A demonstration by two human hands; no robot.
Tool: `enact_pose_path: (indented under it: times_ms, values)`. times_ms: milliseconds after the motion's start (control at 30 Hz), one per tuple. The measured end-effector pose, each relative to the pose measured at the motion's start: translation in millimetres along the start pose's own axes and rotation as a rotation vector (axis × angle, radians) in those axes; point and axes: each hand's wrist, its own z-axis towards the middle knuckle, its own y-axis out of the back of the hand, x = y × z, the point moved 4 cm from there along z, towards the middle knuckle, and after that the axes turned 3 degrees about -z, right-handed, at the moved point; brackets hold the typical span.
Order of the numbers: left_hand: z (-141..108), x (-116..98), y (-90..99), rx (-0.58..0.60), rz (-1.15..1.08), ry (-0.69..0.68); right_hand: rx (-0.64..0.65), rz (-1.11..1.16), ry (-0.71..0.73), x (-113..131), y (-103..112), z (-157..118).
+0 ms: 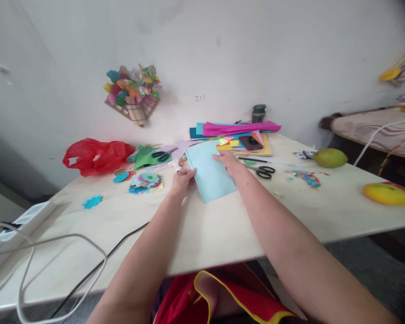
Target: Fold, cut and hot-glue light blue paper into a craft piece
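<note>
A light blue sheet of paper (211,173), which looks folded or layered along its left side, is held tilted over the white table (219,234). My left hand (184,181) pinches its left edge between thumb and fingers. At its right side, my right hand (230,163) grips the sheet, thumb and fingertips over the upper right part. Black-handled scissors (265,171) lie just right of my right hand. Left of my left hand is a pile of cut paper flowers (145,181).
A red plastic bag (96,155), green paper (150,157) and other scissors (162,155) lie back left. Stacked coloured sheets (239,129) and a phone (250,142) are behind. Fruit (330,158) sits right; a power strip (30,218) and white cable (104,256) are left.
</note>
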Motion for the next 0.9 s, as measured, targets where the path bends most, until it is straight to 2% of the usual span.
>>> enact_pose_path:
  times_ms: [100, 233, 333, 567, 733, 900]
  values:
    - [2, -2, 4.6, -0.055, -0.011, -0.065, 0.019, 0.01, -0.026, -4, 3, -2]
    - [4, -3, 9.9, -0.108, -0.046, -0.089, 0.097, -0.077, -0.16, -8, 7, -7]
    - [5, -3, 11.9, -0.132, -0.074, -0.094, 0.167, -0.059, -0.233, -9, 6, -10]
    - [3, -4, 8.5, -0.071, -0.053, -0.085, 0.136, -0.059, -0.145, -7, 5, -10]
    - [2, -6, 9.9, -0.111, -0.055, -0.101, 0.119, -0.123, -0.114, -6, 5, -10]
    - [4, -4, 11.3, -0.122, -0.053, -0.061, 0.086, -0.179, -0.04, -1, 7, -7]
